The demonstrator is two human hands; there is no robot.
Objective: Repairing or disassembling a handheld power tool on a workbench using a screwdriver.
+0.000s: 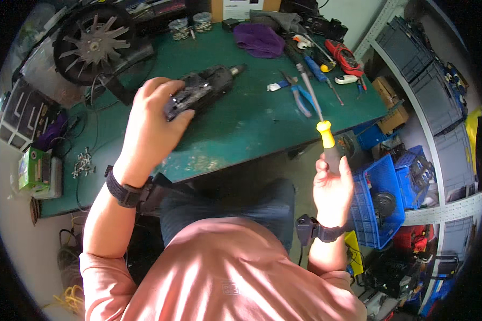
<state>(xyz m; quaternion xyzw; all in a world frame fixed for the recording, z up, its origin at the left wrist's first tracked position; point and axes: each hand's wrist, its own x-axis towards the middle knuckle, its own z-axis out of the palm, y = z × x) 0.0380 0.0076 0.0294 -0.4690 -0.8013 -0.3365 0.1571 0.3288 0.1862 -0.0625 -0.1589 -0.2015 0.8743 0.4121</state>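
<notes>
**Steady on the left, straight on the right**

My left fingers [158,85] grasp the near end of a dark power tool [208,87], thumb on the near side and the rest over the top. The tool is over the left-middle part of the green worktop [227,128], its metal nose angled away to the right; I cannot tell whether its underside rests on the surface. My right fingers [322,163] are wrapped round the grey lower part of a long screwdriver [325,131], off the worktop's near edge, with the shaft slanting up and to the left. The blade is well apart from the tool.

To work well from here, I judge it best to press the tool flat and keep my left thumb out of the blade's path. The shaft should stand in line with whatever screw I meet, the blade seated fully before I twist, with push and turn kept even so that the head does not strip.

The blue-handled pliers [294,88] lie beyond the screwdriver, near its shaft, so I should swing clear of them. The small pile of screws [83,163] sits at the far left, where a careless sleeve could scatter it.
</notes>
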